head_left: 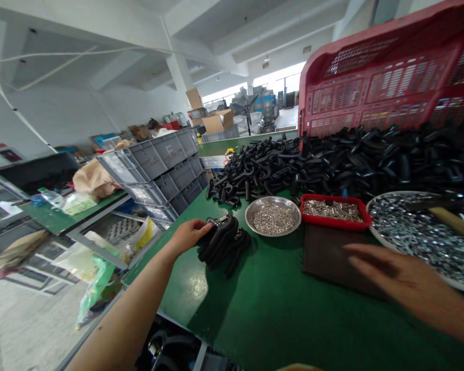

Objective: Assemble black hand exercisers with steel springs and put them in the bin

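My left hand [188, 236] is at the left end of a small stack of black curved parts [222, 242], its thumb and fingertips closed on the edge of one. Shiny metal fittings show on top of the stack. My right hand [396, 270], slightly blurred, hovers over a dark brown pad [332, 255] with its fingers stretched out and nothing visible in them. Beyond the stack stands a round metal bowl [249, 219] of small silvery pieces. Beside it is a red tray [334, 222] of metal pins. A large round pan [382, 241] at the right holds many shiny metal pieces.
A big heap of black curved parts [278, 165] covers the back of the green table [255, 304], below a tilted red plastic crate [375, 87]. Grey crates [158, 159] are stacked beyond the left edge. A wooden strip [454, 224] lies across the pan.
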Available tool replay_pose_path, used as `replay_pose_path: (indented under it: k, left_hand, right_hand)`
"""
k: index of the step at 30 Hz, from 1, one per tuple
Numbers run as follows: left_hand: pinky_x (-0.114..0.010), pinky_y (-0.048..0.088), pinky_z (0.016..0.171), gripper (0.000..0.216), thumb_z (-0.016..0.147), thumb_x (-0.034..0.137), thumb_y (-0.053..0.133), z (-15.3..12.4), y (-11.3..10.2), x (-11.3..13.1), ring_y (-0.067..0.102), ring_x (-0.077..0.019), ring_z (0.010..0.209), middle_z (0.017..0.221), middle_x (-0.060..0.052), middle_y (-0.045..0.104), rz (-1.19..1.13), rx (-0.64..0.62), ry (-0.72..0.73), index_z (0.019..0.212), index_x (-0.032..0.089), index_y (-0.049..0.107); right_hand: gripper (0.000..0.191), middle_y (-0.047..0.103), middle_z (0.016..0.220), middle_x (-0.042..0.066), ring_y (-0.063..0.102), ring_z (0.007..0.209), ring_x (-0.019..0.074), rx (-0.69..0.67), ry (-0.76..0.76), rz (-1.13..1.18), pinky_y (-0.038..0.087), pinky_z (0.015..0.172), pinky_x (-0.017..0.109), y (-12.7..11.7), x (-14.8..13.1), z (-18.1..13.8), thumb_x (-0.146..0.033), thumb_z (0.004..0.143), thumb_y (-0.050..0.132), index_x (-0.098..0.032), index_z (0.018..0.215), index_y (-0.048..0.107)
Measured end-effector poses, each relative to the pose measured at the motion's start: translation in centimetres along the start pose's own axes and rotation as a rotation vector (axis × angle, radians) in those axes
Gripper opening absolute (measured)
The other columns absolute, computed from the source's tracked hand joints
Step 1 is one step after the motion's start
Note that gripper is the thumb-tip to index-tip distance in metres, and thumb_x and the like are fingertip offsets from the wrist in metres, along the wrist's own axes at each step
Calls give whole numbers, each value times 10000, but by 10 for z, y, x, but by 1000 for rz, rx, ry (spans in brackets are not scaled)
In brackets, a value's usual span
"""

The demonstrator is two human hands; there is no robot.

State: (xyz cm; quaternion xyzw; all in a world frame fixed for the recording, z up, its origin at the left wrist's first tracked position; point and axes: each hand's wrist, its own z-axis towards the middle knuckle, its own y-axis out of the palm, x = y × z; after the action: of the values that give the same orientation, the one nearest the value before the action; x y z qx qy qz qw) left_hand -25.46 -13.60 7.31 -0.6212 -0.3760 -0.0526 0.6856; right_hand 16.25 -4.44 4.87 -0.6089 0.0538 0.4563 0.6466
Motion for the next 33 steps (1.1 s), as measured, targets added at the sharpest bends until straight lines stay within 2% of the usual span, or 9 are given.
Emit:
replay_pose_path:
  k: [2,4,9,13,16,20,26,29,33]
  left_hand:
    - [-240,419,511,636,568,685,564,14,-4,-3,593,-181,642,737,-51,656,-43,-60,-112,875,131,612]
    - [-237,420,505,655,497,676,627,28,-5,-6,593,-177,626,701,-46,658,-129,-219,-207,845,121,619]
    - [-258,478,656,616,495,677,632,45,6,-15,629,-194,765,816,-51,693,-500,-638,-380,815,151,655]
    - [-286,488,675,608,591,692,551,41,14,-19,633,-211,816,873,-56,696,-653,-808,-398,879,168,660]
    - [-297,492,695,599,634,688,518,30,16,-18,633,-213,833,885,-62,695,-693,-893,-395,892,166,659]
    - [-297,478,790,554,714,632,475,4,25,-17,623,-204,893,939,-64,684,-785,-747,-320,944,158,648]
    - [-399,378,972,622,695,577,549,-55,57,-22,488,-264,1127,1187,-95,570,-729,-124,54,1145,147,542]
    - [-429,354,993,533,636,512,638,-79,71,-21,498,-260,1106,1136,-72,600,-573,-111,203,1040,167,597]
    - [-441,422,930,476,598,408,696,-98,83,-13,561,-234,1012,1089,-38,622,-583,-201,250,1020,215,591]
  right_hand:
    - [483,630,1075,126,618,906,242,-444,209,498,518,727,372,41,-36,6,-507,768,495,-199,1132,572]
    - [583,522,1235,152,558,1032,231,-581,380,840,474,816,372,92,-71,22,-484,701,600,-169,1183,512]
    - [474,580,1153,96,532,1034,182,-514,568,1236,358,914,351,172,-118,61,-376,580,726,-168,983,589]
    - [327,656,875,43,562,833,152,-460,683,1222,359,872,334,181,-127,75,-362,555,734,-165,782,605]
    - [351,654,868,45,560,803,157,-480,720,1198,385,819,331,180,-133,80,-397,558,730,-167,796,614]
    - [461,618,1043,79,551,937,202,-494,675,1233,420,787,346,177,-145,80,-439,594,704,-176,950,580]
    - [723,501,1220,80,482,1095,201,-290,227,1132,378,926,328,169,-146,65,-404,577,738,-217,1176,378]
    - [753,468,1261,76,420,1169,212,-204,-19,1090,315,988,338,171,-136,60,-531,640,646,-233,1255,329]
    - [550,454,1298,39,351,1231,189,-236,-42,1101,246,1034,336,181,-119,57,-603,806,359,-244,1217,433]
